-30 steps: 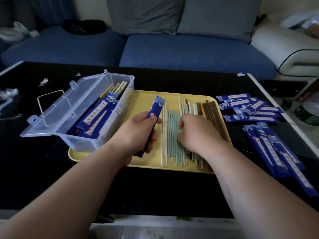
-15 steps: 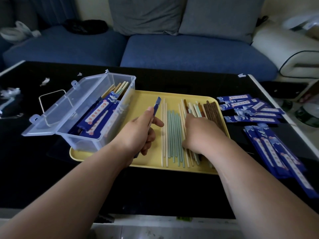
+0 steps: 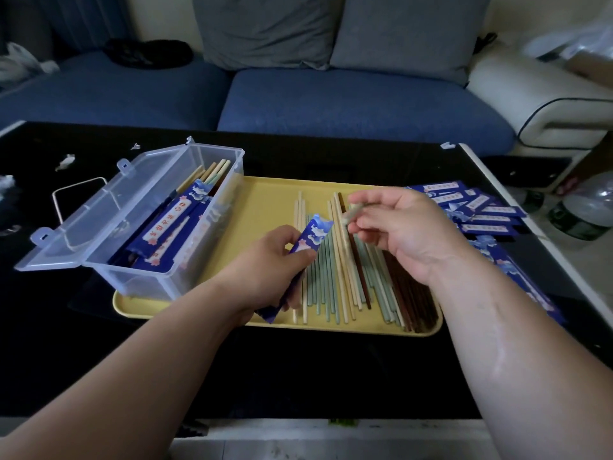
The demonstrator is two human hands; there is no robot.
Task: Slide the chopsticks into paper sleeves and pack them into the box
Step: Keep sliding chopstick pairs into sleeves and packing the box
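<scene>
Left hand grips a blue paper sleeve near its middle, over the yellow tray. The sleeve's long axis runs from the tray's near edge up toward the far edge, and its open scalloped mouth is the far end, tilted slightly right. Right hand is pinched on the top ends of what looks like a pale green chopstick pair; blur makes the count unsure. The held tips sit just right of and a bit beyond the sleeve mouth, close but apart. Judgement: the pair must turn so its tips meet the mouth, then run down along the sleeve's axis; the right hand is the one to feed, the left only steadies.

Loose chopsticks, green, cream and dark brown, lie in rows across the tray's centre and right side, parallel to the sleeve. Clear plastic box sits on the tray's left edge, lid open, already holding several sleeved pairs. Spare sleeves are piled on the black table past the tray's right edge.
</scene>
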